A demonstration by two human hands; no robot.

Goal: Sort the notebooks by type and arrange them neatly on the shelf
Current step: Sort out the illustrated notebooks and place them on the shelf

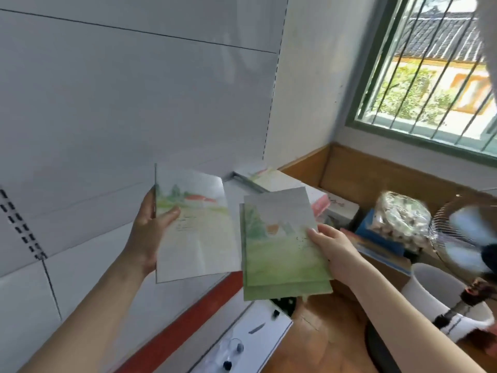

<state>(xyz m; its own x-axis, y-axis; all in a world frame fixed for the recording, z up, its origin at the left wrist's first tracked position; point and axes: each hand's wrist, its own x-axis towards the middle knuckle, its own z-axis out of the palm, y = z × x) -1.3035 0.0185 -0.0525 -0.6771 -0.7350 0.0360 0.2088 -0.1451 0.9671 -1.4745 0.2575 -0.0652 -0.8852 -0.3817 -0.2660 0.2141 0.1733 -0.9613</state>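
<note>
Our left hand (150, 230) grips a pale notebook (196, 238) by its left edge, with the thumb across the cover and the fingers behind it. Just right of it, our right hand (333, 254) pinches two green notebooks (279, 259), one on the other and slightly offset, with the thumb on the top cover. Both loads are held in the air, a narrow gap between them. Below both hands runs the shelf (185, 323) with its red front edge. Beyond the right hand's fingertips a pile (271, 181) of more notebooks lies flat; through the blur we cannot tell how many. To the right of that hand sit a blue box (376, 239), a clear bag (400, 224) of pale lumps on it, and a fan (473, 238). A barred window (430, 76) is well above that hand.
</note>
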